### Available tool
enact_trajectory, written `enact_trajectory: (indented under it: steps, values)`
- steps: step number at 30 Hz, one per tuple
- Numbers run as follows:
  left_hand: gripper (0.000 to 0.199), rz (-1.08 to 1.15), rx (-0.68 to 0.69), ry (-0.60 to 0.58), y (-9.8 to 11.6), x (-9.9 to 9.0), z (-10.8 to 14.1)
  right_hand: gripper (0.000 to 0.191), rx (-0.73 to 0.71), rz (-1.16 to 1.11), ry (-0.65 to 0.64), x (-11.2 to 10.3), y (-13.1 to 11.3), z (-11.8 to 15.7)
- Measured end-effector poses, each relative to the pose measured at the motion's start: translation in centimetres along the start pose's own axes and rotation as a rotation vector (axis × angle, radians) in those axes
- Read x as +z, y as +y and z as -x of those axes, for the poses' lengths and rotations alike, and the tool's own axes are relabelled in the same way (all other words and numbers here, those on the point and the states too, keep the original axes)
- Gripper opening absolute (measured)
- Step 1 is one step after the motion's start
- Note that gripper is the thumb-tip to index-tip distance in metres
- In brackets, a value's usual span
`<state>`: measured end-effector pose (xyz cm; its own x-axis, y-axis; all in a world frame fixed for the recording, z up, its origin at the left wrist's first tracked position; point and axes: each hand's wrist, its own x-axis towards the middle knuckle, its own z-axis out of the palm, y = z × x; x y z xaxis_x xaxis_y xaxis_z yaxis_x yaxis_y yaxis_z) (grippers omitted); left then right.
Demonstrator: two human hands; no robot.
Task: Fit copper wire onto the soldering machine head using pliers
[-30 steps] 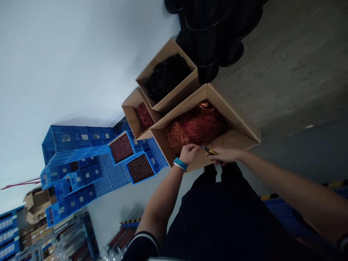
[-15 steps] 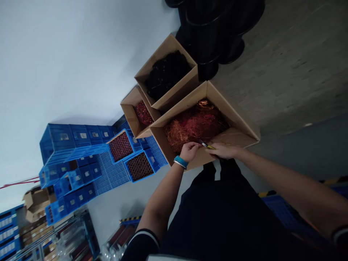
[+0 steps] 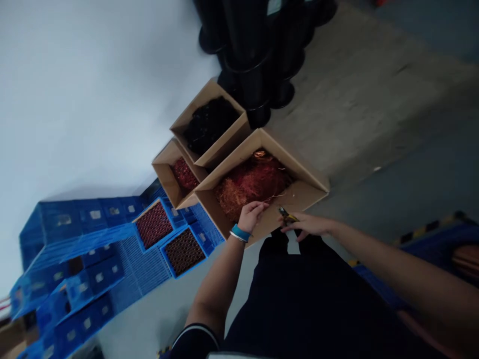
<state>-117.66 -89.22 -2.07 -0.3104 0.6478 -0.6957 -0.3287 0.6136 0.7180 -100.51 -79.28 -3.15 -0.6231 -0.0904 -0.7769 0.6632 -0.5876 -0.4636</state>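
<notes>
My right hand holds a pair of cutting pliers with yellow and black handles, its jaws pointing toward the box. My left hand, with a teal band at the wrist, is pinched closed over the box's near edge. A thin pale wire runs out from its fingertips. Both hands are at the near side of a large cardboard box. Inside it lies a tangled heap of fine copper and reddish wire, with a shinier coil at the far end.
Beyond stand a cardboard box of black pieces and a smaller one of red bits. To the left are blue crates of small round parts and more stacked blue bins. Black spools are stacked at the top, by the wall.
My right hand has drawn the pliers back, away from my left hand, and its fingers have loosened. A wire now shows at my left fingertips. The view has shifted.
</notes>
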Motion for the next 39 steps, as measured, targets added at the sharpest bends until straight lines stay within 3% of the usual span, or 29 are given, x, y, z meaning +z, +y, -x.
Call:
enact_trajectory:
  steps: [4, 8, 13, 17, 20, 23, 25, 29, 35, 39]
  values:
    - [0.045, 0.100, -0.024, -0.207, 2.0, 2.8, -0.9, 0.041, -0.098, -0.104, -0.044, 0.2, 1.2, 4.6]
    - [0.045, 0.113, -0.022, -0.353, 4.4, 7.8, -1.1, 0.048, -0.296, -0.017, 0.140, -1.2, 2.2, 9.1]
    - [0.044, 0.125, -0.001, -0.397, 6.3, 15.5, -0.8, 0.058, -0.485, 0.050, 0.285, -5.8, 4.4, 14.5]
    - [0.044, 0.092, 0.052, -0.420, 7.2, 22.8, -1.5, 0.054, -0.559, -0.114, 0.296, -11.2, 7.7, 20.1]
    - [0.045, 0.074, 0.099, -0.462, 8.2, 29.3, -2.1, 0.062, -0.627, -0.269, 0.288, -15.4, 10.6, 25.1]
    - [0.044, 0.095, 0.122, -0.503, 9.8, 36.5, -2.7, 0.057, -0.701, -0.347, 0.341, -19.2, 13.3, 29.7]
    - [0.039, 0.125, 0.132, -0.529, 11.2, 41.3, -3.0, 0.049, -0.747, -0.356, 0.455, -21.8, 14.8, 32.0]
    - [0.024, 0.146, 0.176, -0.633, 14.6, 51.1, -4.4, 0.052, -0.830, -0.426, 0.728, -27.6, 17.4, 35.0]
    - [0.011, 0.143, 0.236, -0.837, 18.5, 69.0, -7.4, 0.054, -0.890, -0.535, 0.755, -36.1, 19.1, 41.5]
    - [0.015, 0.001, 0.175, -1.025, 19.3, 81.5, -6.8, 0.050, -0.940, -0.589, 0.876, -40.1, 20.3, 47.7]
